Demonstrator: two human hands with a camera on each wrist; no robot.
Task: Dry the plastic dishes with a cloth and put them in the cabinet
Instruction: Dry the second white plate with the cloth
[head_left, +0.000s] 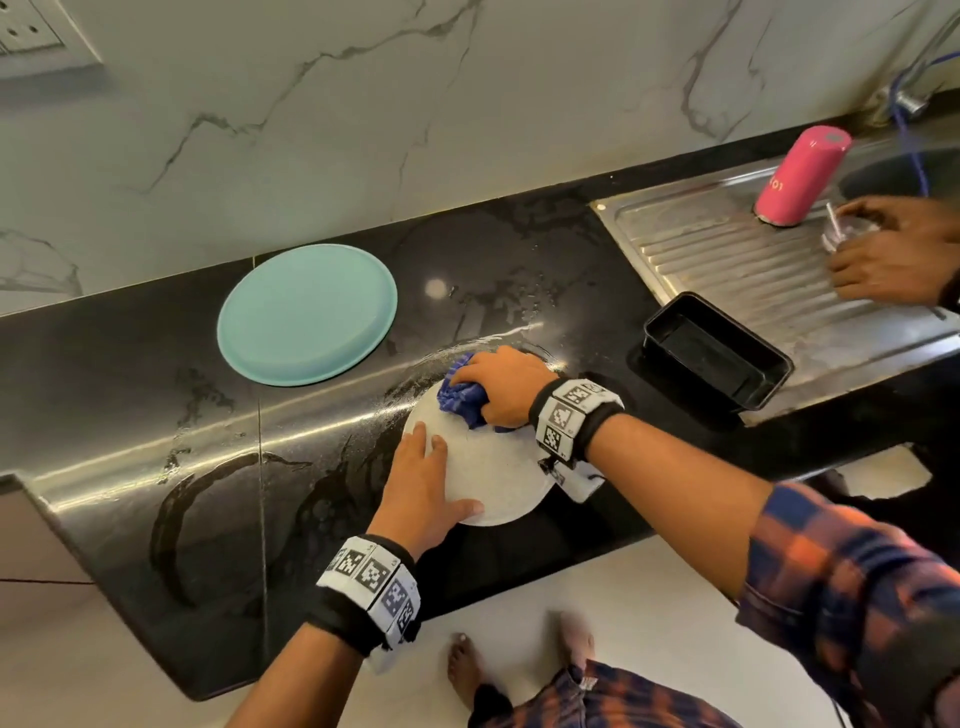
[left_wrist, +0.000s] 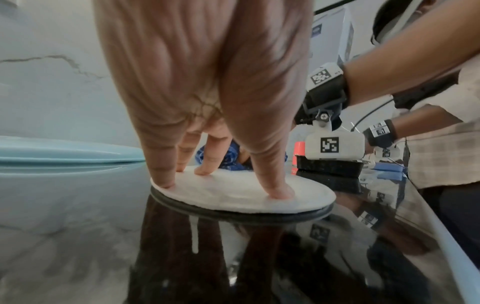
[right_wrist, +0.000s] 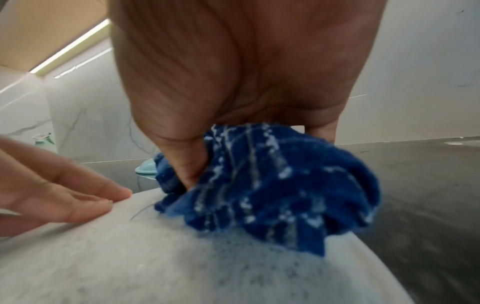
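A white speckled plastic plate (head_left: 493, 467) (left_wrist: 233, 195) (right_wrist: 182, 267) lies upside down on the wet black counter (head_left: 156, 415), near its front edge. My left hand (head_left: 426, 483) (left_wrist: 207, 102) presses straight fingers (right_wrist: 78, 197) flat on the plate's near-left part. My right hand (head_left: 498, 384) (right_wrist: 233, 82) grips a bunched blue checked cloth (head_left: 462, 400) (left_wrist: 231, 158) (right_wrist: 272, 185) and holds it against the plate's far edge. A turquoise plate (head_left: 306, 314) (left_wrist: 64, 152) lies upside down further back on the left.
A black rectangular tray (head_left: 717, 358) (left_wrist: 330, 166) sits at the steel drainboard's (head_left: 727, 260) front left corner. A pink bottle (head_left: 800, 176) stands on the drainboard. Another person's hands (head_left: 883, 260) handle a clear glass there. A marble wall runs behind the counter.
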